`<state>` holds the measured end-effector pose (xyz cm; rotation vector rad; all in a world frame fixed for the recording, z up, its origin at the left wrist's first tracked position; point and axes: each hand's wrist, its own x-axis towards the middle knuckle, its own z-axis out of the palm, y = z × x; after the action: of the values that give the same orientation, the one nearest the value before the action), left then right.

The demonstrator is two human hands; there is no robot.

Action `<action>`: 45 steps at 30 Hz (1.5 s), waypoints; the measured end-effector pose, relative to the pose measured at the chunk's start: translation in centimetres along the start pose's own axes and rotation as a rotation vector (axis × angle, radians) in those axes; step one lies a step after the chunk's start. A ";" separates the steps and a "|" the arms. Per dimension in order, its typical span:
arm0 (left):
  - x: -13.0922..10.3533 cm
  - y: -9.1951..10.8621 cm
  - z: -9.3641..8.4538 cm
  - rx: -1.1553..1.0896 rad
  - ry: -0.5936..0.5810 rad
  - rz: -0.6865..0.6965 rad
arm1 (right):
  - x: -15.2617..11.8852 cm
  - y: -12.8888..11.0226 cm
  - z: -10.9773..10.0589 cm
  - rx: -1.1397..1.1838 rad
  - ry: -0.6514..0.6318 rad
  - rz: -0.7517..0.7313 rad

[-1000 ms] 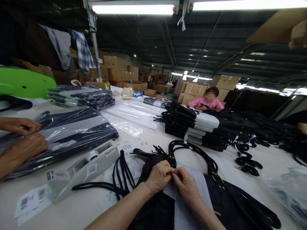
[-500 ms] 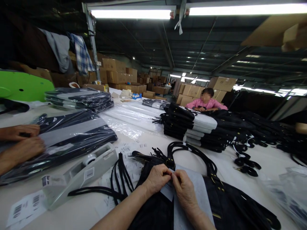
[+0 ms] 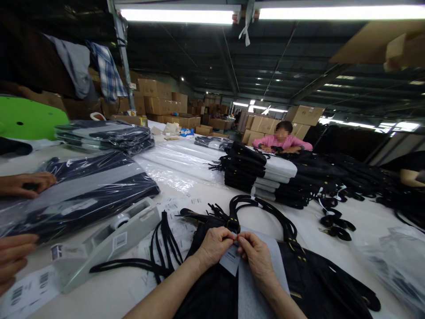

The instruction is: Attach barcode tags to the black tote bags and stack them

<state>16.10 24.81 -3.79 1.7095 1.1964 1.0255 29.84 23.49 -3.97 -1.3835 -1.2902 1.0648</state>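
A black bag (image 3: 212,288) lies on the table before me, with looped handles (image 3: 282,215) and a grey-white sheet (image 3: 255,283) across its middle. My left hand (image 3: 212,248) and my right hand (image 3: 257,254) meet fingertip to fingertip near the base of one handle. Both are closed in a pinch at the top of a small printed hang tag (image 3: 230,260). The tag hangs below the fingers, over the bag. Any cord between the fingertips is too small to make out. Black straps (image 3: 166,248) lie left of the bag.
To the left stands a tape dispenser (image 3: 109,239) near label sheets (image 3: 29,290). Another person's hands (image 3: 28,184) are at a plastic-wrapped bag (image 3: 96,190). Stacked black bags (image 3: 262,173) lie ahead; a person in pink (image 3: 282,141) sits beyond. Clear plastic (image 3: 395,261) lies right.
My hands stay pinched together, and the tag now shows more of its printed face. At the left, the other person's nearer hand has moved off the wrapped bag toward me.
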 end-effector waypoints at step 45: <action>0.1 -0.8 0.4 0.078 0.055 0.031 | 0.2 -0.1 1.9 0.032 0.000 0.089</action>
<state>16.27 24.99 -4.67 1.7750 1.2640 1.0629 27.93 23.80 -4.27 -1.4282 -1.2162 1.1411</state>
